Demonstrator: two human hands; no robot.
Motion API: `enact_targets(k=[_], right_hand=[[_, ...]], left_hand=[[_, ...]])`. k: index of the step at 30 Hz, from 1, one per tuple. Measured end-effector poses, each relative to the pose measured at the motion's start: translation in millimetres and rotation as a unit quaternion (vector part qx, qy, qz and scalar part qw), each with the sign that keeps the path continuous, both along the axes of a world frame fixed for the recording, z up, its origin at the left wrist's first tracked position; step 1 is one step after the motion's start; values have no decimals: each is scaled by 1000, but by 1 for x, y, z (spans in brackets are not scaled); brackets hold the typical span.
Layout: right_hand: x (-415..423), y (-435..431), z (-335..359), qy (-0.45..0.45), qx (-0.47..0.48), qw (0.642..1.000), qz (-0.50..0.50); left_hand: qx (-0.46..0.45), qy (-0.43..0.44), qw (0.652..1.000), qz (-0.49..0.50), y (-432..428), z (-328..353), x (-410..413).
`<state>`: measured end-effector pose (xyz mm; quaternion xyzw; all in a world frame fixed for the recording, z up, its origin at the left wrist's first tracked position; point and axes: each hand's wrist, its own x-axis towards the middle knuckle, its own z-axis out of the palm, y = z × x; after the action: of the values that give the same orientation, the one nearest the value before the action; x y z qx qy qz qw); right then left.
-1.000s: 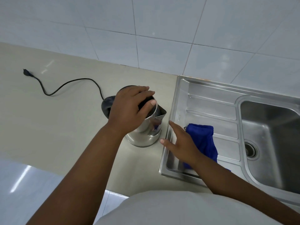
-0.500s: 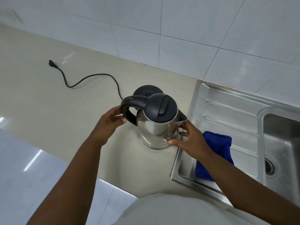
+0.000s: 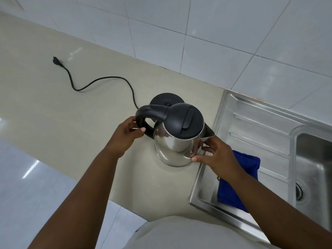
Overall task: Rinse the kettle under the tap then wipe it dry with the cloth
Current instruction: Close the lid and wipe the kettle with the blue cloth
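A steel kettle (image 3: 175,141) with a black lid and black handle stands upright on the beige counter, lid closed, just in front of its black base. My left hand (image 3: 125,135) grips the lower part of the handle. My right hand (image 3: 213,155) touches the kettle's right side and bottom rim under the spout, fingers spread. A blue cloth (image 3: 239,177) lies on the sink's draining board, partly hidden by my right forearm. No tap is in view.
The black power base (image 3: 166,101) sits behind the kettle, its cord (image 3: 100,80) trailing left across the counter (image 3: 53,114) to a loose plug. The steel sink (image 3: 260,130) lies right, its basin at the frame edge. White tiled wall behind.
A second ago my left hand was on the kettle's top and my right hand hovered beside it. Now the left grips the handle and the right rests on the body; the kettle stands off its base.
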<state>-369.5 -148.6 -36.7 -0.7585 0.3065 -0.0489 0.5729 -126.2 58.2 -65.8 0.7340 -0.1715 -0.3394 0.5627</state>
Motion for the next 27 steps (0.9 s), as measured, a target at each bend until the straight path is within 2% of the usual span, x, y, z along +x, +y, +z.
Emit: enact_targets(k=[10, 19, 27], right_hand=[[55, -43, 46, -56, -33, 998, 11], [120, -80, 37, -46, -13, 998, 37], [138, -82, 19, -18, -21, 999, 32]], left_hand=[[-55, -43, 997, 17, -39, 43, 52], [-17, -57, 998, 32, -83, 41, 108], [1, -44, 998, 40, -85, 26, 120]])
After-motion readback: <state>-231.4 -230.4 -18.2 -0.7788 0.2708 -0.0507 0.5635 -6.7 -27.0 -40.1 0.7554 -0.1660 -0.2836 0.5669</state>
